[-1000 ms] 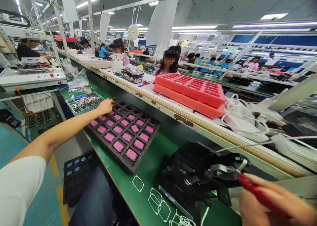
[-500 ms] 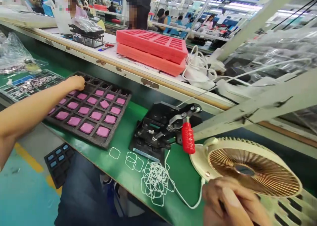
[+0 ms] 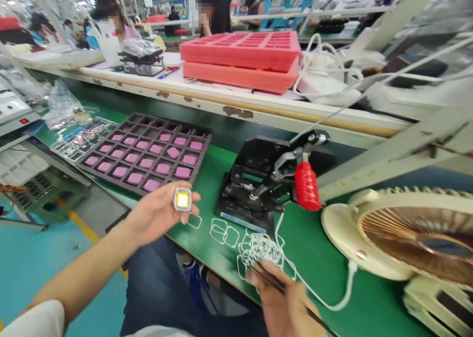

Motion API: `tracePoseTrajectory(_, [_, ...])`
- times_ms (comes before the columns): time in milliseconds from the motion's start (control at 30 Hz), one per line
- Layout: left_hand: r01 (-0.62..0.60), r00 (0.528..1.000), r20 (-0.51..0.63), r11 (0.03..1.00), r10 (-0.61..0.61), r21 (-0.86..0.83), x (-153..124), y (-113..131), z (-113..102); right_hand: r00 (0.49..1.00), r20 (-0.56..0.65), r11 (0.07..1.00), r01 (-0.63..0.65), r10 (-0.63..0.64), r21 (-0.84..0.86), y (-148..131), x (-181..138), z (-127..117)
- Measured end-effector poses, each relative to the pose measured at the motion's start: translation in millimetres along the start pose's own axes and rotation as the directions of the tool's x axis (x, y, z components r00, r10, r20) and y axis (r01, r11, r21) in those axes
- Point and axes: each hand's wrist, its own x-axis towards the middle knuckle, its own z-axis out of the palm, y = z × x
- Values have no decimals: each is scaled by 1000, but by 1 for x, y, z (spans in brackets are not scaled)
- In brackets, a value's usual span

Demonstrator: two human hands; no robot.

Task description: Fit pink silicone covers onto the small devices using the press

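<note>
My left hand (image 3: pixel 158 211) is turned palm up and grips a small square part (image 3: pixel 183 199) with a silvery rim and a yellow-edged white middle. Behind it lies the black foam tray (image 3: pixel 201 159), many of its pockets filled with pink pieces (image 3: pixel 162 168). A dark, thin tool like tweezers (image 3: pixel 273 279) is held in my right hand (image 3: pixel 283 297), at the near side of a heap of thin white square rings (image 3: pixel 262 248). Several loose rings (image 3: pixel 219 230) lie between my hands. The tool's tip is not clear against the heap.
A black toggle press (image 3: pixel 251 184) with a red handle (image 3: pixel 307 186) stands behind the rings. To the right is a cream fan (image 3: pixel 414 238) with a white cord. Red foam trays (image 3: pixel 240 76) rest on the shelf. Metal parts (image 3: pixel 86 135) lie at the far left.
My left hand has come back from the black tray's far pockets, now with the square part in it. My right hand has moved left from beside the fan to the ring heap. The view has shifted.
</note>
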Motion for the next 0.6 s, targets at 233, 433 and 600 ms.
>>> tracePoseTrajectory(233, [179,983,73,963,-167,-203,-37,-57,85,853,221,794,521,-472,-313,-47,4,63])
tracePoseTrajectory(433, [174,982,79,985,-173,-13,-43,-51,91,694,382,595,720,-610,-358,-51,8,69])
tracePoseTrajectory(600, [149,982,103,985,-157,84,-48,-47,93,698,378,612,715,-608,-338,-48,7,73])
